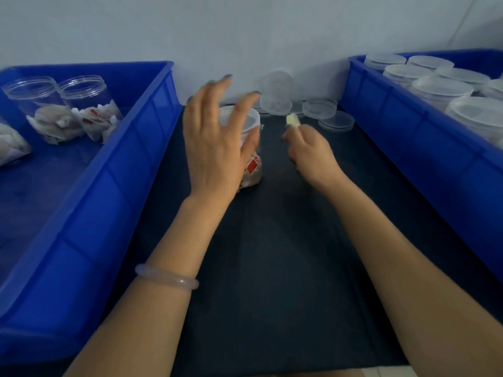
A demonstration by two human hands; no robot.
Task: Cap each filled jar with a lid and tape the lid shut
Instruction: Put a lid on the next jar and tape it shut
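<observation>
A clear plastic jar (251, 170) filled with small white and red packets stands upright on the dark mat, with a clear lid (246, 121) on top. My left hand (215, 140) hovers beside and in front of it, fingers spread and straight, partly hiding the jar. My right hand (307, 153) is to the right of the jar, fingers curled, pinching a small pale yellowish strip (292, 120) that looks like tape. Whether the strip touches the jar is unclear. Loose clear lids (321, 108) lie at the back of the mat.
A blue bin (128, 170) on the left holds open filled jars (87, 110). On the right, another blue bin (402, 129) holds several capped jars (441, 89). A dark mat (272, 268) covers the table between them. A white wall is behind.
</observation>
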